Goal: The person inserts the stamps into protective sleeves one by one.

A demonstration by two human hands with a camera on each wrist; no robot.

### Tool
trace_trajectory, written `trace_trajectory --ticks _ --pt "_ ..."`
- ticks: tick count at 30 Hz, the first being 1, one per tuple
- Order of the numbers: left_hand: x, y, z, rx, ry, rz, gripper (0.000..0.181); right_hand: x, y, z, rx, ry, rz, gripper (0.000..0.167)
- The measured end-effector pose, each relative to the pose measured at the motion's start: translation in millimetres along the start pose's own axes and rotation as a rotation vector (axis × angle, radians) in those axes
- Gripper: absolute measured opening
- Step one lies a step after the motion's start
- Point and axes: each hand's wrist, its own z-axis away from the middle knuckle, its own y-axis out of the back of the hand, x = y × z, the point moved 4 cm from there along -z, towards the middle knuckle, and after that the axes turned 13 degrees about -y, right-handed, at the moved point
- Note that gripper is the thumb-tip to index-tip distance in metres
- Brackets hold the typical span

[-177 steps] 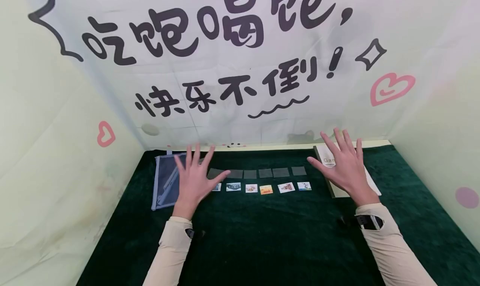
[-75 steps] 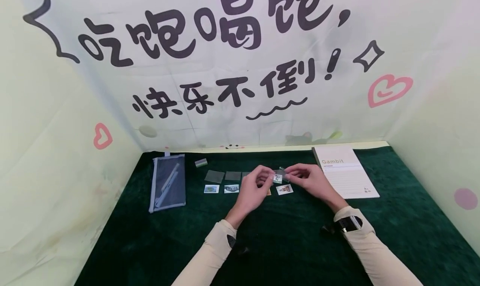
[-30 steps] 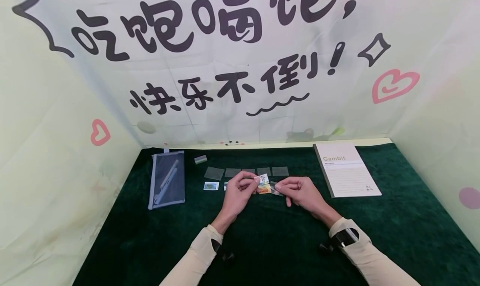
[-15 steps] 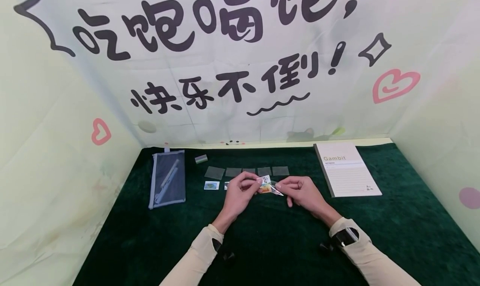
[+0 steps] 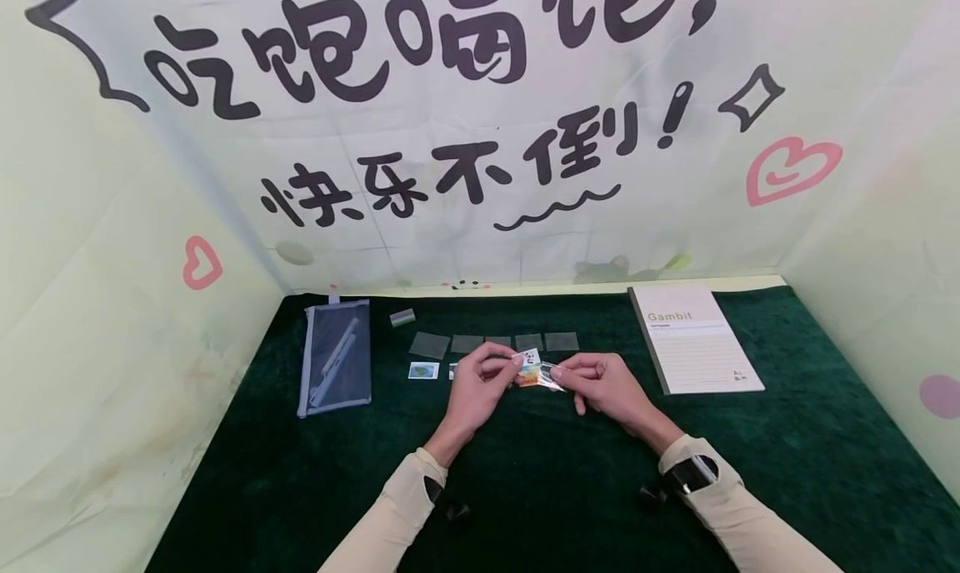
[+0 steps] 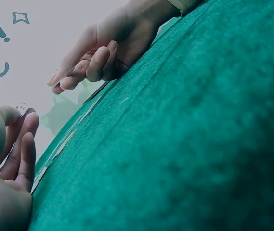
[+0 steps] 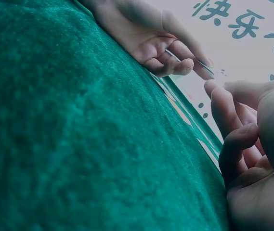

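Fingers of your left hand (image 5: 480,381) pinch a small card (image 5: 530,357) in the head view, to the left of the notebook (image 5: 697,339). Your right hand (image 5: 603,381), nearer the notebook, pinches a clear sleeve (image 5: 553,379); whether the card is partly inside it, you cannot tell. To the left of the notebook, too, five more clear sleeves (image 5: 431,345) lie in a row on the green cloth (image 5: 525,481). Farther left of the notebook sit a picture card (image 5: 423,371), a small block (image 5: 402,318) and, farthest, a zip pouch (image 5: 356,381).

From the left wrist, your left thumb and forefinger press together on a thin edge; your right fingertips also pinch, the other fingers bent.

From the right wrist, your right thumb and fingertip meet, the sleeve too faint to make out; your left hand holds something edge-on.
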Motion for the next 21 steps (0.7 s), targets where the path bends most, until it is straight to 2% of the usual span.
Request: trace_trajectory --ticks 9,21 --pt "-0.1 -0.5 0.0 -0.011 0.018 -0.010 0.031 -0.2 0.9 0.4 0.012 -0.002 0.013 0.041" --pt "2.3 -3.9 -0.2 -0.023 0.013 0.001 0.030 -0.6 -0.1 1.4 0.025 0.029 0.019 0.038"
